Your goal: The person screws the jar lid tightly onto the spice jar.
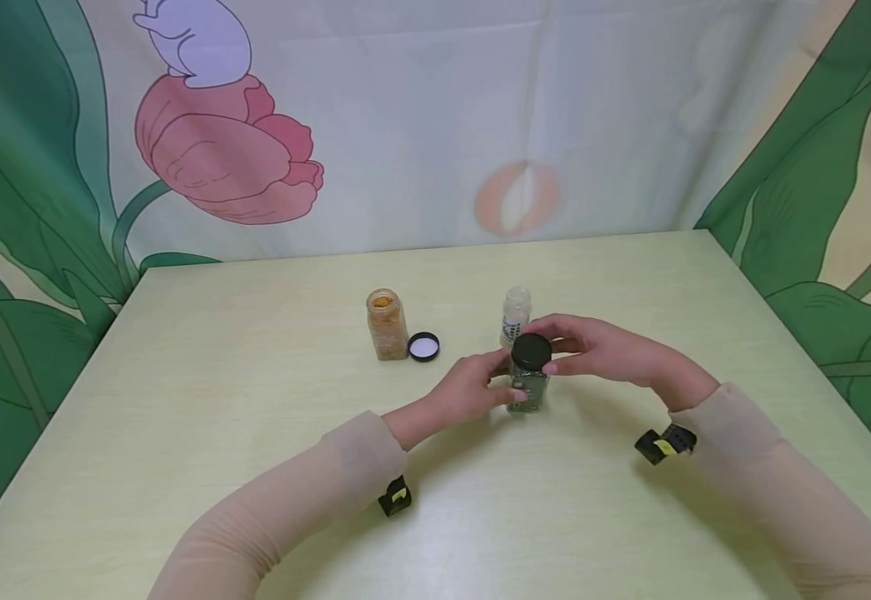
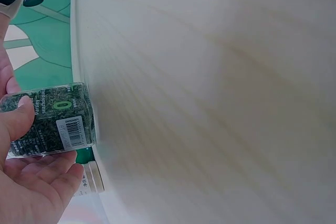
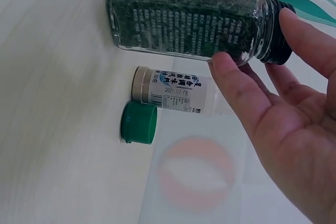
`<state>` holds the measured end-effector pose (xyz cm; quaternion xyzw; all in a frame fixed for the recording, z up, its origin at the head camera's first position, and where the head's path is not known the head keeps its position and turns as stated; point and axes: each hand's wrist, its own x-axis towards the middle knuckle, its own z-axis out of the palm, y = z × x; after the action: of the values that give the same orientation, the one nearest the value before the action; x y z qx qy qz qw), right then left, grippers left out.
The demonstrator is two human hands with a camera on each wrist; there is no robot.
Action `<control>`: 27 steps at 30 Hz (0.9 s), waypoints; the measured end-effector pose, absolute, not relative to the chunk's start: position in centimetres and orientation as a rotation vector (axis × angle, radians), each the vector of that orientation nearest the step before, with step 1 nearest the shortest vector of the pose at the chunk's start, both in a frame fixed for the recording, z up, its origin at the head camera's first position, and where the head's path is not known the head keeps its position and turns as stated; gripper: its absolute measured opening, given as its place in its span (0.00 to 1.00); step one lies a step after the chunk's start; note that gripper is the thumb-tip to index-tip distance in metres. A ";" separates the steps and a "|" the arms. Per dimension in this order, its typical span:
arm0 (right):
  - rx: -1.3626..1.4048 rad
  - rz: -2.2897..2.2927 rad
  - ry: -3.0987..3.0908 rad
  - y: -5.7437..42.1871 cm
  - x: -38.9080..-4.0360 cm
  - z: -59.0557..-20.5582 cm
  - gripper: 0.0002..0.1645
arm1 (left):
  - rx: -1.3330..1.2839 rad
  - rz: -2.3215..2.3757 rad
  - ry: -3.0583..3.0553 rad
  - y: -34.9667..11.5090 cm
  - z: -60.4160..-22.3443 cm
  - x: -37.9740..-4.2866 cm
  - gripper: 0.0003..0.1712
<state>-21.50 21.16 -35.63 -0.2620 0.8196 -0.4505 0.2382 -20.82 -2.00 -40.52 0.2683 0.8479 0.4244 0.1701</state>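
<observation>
A square glass jar of dried green herbs (image 1: 528, 390) with a black lid (image 1: 532, 352) stands or hovers upright over the table; its contact with the tabletop is unclear. Low on the jar, my left hand (image 1: 473, 387) grips it, thumb on the near side and fingers behind. My right hand (image 1: 593, 350) holds the black lid between thumb and fingers from the right. The lid sits on the jar's neck in the right wrist view. Just behind is a small clear shaker bottle (image 3: 181, 93) with a white label, beside a green cap (image 3: 139, 123).
An open glass jar of orange-brown seasoning (image 1: 387, 329) stands left of the hands. Next to it a black lid with a white inside (image 1: 423, 347) lies upturned on the pale table (image 1: 255, 375). A printed curtain (image 1: 420, 125) hangs behind the table's back edge.
</observation>
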 end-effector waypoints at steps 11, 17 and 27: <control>-0.669 -1.266 2.282 20.7 -21.1 -35.6 0.29 | 0.751 1.222 2.397 -2.1 -40.5 -20.8 0.32; -0.636 -1.261 2.280 20.5 -21.1 -35.5 0.29 | 0.757 1.224 2.399 -2.1 -40.4 -20.7 0.33; -0.701 -1.185 2.204 21.3 -21.6 -35.1 0.36 | 0.763 1.216 2.408 -2.0 -40.6 -20.9 0.31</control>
<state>-21.57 21.31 -35.09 -0.2597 0.8170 -0.4395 0.2681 -20.85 -1.98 -40.61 0.2682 0.8468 0.4275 0.1682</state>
